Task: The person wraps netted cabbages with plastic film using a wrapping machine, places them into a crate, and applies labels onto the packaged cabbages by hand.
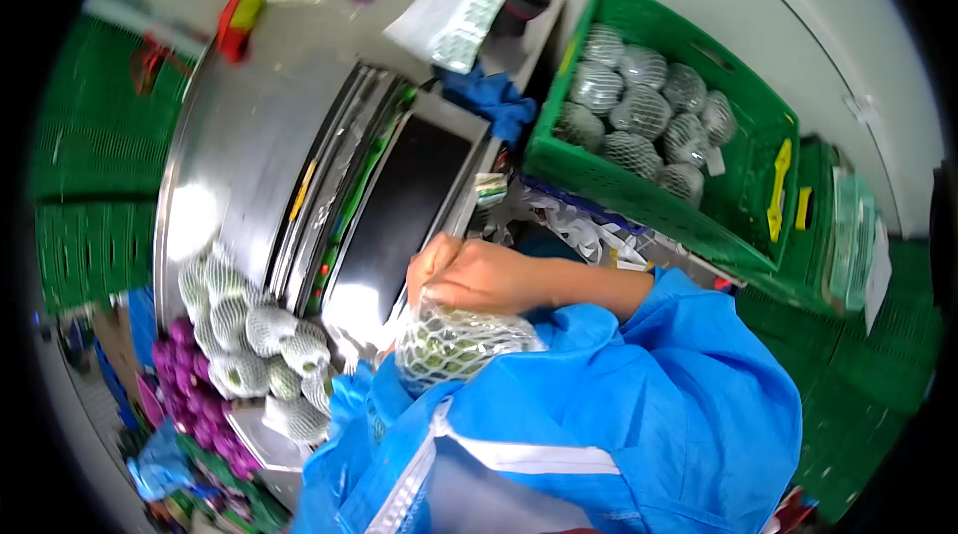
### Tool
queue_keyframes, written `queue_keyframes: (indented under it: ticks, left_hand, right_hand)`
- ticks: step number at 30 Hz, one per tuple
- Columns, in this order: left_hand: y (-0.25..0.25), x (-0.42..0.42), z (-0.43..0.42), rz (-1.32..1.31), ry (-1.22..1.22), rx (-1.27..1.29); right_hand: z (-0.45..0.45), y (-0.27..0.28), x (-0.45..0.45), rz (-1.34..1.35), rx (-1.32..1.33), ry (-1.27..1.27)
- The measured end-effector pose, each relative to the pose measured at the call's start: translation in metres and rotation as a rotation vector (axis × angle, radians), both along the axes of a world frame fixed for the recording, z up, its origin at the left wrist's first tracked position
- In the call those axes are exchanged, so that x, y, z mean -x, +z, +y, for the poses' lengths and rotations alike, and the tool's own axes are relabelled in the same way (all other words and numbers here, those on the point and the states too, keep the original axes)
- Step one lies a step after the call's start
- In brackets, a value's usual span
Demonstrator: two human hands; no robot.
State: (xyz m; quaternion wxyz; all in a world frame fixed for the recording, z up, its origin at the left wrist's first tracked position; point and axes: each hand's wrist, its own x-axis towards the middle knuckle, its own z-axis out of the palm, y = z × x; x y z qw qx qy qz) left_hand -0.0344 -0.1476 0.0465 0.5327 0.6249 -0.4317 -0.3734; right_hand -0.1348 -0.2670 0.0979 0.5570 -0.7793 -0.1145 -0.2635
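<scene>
A grey metal surface (269, 95) fills much of the left of the view, its finish shiny and catching white glare. In front of it spreads the wearer's bright blue jacket (689, 374), with a white band across the lower front. At upper right sits a green crate (649, 205) holding rounded pieces (639, 110) in white netting, glossy as though filmed over. Set along the surface is a dark panel (404, 195), with narrow slots beside it. Left of that lies a heap of netted green pieces (249, 324), and just beyond it, a mass of purple produce (200, 414).

A white packet (454, 10) near the top bears a silvery patterned strip; any lettering there is too blurred to read. Below it lies a crumpled blue cloth (489, 100). The netted green piece being handled (464, 344) is against the jacket front, under clear film. The right hand (474, 274) has its fingers drawn together, pinching the film at the piece's upper end. The left hand is too hidden to make out; I cannot tell how it stands. Inside the crate are a yellow tool (778, 190) and, smallest, a white tag (716, 162), its print illegible.
</scene>
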Motion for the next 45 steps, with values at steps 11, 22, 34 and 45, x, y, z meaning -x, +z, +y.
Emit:
queue_keyframes:
  ticks: [11,22,34,45]
  left_hand:
    - [0.001,0.036,-0.033,0.861,0.031,-0.352]
    - [0.033,0.203,-0.288,0.790,-0.675,-0.467]
    - [0.032,0.187,-0.273,0.162,-0.716,-0.363]
    - [-0.016,0.121,-0.128,-0.159,-0.657,-0.607]
  right_hand:
    - [-0.084,-0.002,0.171,0.335,-0.496,0.023]
    - [-0.198,0.018,0.328,0.581,0.375,-1.015]
    - [-0.377,-0.185,0.479,1.375,0.776,-1.807]
    - [-0.288,-0.054,0.263,0.542,0.264,-0.682]
